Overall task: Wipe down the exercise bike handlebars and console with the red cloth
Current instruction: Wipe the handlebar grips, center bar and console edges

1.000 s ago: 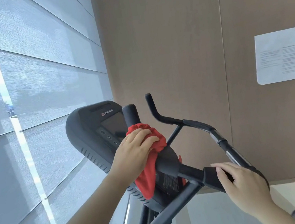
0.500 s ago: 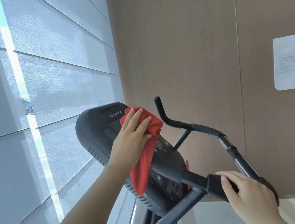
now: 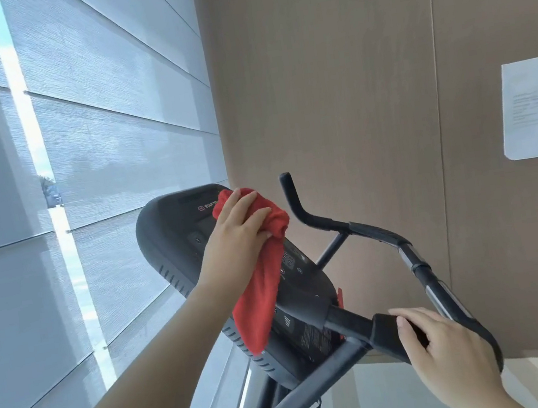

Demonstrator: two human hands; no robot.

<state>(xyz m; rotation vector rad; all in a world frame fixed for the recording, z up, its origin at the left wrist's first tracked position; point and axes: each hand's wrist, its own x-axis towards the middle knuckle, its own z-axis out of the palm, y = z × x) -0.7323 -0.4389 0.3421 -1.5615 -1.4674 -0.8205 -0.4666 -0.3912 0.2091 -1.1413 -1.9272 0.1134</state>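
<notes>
Here the left hand (image 3: pixel 236 239) presses the red cloth (image 3: pixel 261 308) onto the console (image 3: pixel 175 237) near its top, grip spread flat for coverage (the slack hangs down); the right hand (image 3: pixel 450 351) has its grip curled round the handlebars (image 3: pixel 373 232), probably for steadiness.

The red cloth (image 3: pixel 262 296) is a soft, fuzzy fabric, matt, with a short nubbly pile. The console (image 3: pixel 165 239) has a dark plastic shell, matt and faintly grained, with ribbed vents along its edge. Its face panel looks smoother, with a slight sheen. The handlebars (image 3: pixel 377 234) are black, rubbery-looking and matt, broken by short shiny metal strips (image 3: pixel 405 255). The window blinds (image 3: pixel 114 149) are a fine woven fabric, translucent and matt. The wall (image 3: pixel 331 91) looks like smooth, matt wood-grain panelling. The sheet (image 3: pixel 537 107) on it is plain white paper.
</notes>
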